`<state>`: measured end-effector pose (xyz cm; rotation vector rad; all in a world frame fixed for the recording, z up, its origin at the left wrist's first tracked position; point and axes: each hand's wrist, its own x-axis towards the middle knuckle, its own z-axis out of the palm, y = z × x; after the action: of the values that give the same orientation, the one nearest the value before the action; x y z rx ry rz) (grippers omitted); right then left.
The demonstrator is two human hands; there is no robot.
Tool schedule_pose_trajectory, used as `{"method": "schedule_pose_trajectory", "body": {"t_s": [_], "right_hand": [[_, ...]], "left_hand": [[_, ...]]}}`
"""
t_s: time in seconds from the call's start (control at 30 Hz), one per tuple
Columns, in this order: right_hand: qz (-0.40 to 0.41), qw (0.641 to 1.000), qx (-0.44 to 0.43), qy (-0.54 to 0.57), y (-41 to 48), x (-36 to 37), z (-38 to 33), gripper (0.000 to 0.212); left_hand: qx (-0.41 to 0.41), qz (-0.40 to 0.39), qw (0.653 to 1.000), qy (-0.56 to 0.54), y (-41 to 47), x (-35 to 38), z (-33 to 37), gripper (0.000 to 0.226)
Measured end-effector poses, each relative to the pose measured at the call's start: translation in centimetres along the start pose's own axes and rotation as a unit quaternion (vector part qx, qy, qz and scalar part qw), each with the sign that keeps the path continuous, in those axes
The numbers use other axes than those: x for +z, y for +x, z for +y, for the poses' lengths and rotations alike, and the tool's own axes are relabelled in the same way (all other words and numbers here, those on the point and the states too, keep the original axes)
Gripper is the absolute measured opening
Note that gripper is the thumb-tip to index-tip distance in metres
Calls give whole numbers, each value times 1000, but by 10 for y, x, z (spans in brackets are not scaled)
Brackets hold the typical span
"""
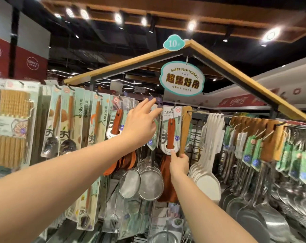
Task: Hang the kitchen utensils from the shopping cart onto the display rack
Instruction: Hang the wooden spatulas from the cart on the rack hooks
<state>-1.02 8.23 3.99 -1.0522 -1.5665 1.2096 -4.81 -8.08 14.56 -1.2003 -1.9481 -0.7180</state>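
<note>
Shop display, seen from a head-worn camera: a carded orange-brown wooden turner [170, 132], its white backing card marked "Wooden", is seen at the top row of a black wire display rack [196, 137]. The card's top edge is level with a metal hook [175, 106]; whether the card is fully seated on that hook cannot be told. The turner's lower part is gripped by the right hand [180, 163], whose index finger is pressed up against the card's bottom edge while the other fingers are curled at the neck of the tool. The left hand [141, 124] is held wide, fingers straight and spread, and is raised in front of the neighbouring carded utensils just left of the turner, fingertips near the hook line; nothing is held in it.

A pale wooden board handle [186, 130] is hung just behind and right of the card. Below, two round steel mesh strainers [145, 181] are hung side by side, and a row of white plastic rice paddles [207, 174] is ranged to the right. Packs of bamboo chopsticks [13, 123] and carded spoons [56, 120] are lined along the left, polished steel utensils [271, 220] along the right.

The rack is topped by a wood-trimmed gabled frame [227, 66], from which an oval teal-edged sign [182, 78] reading "SUPER USER-FRIENDLY" is suspended, with a teal "10" price tag [173, 43] fixed at the peak.
</note>
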Motion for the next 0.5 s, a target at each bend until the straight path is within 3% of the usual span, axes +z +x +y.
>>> {"method": "schedule_pose_trajectory", "body": {"t_s": [0.23,0.4,0.5], "right_hand": [[0,998,4,64,-45,-34,-7,43],[-4,994,-92,53,-123,-63,4,27],[-53,988,-137,50,-173,-70,23,15]], "left_hand": [[-22,2,1000,-20,-36,-23,15,57],[-96,-5,993,-70,-111,-33,28,63],[-137,-47,986,-83,-158,-38,44,59]]}}
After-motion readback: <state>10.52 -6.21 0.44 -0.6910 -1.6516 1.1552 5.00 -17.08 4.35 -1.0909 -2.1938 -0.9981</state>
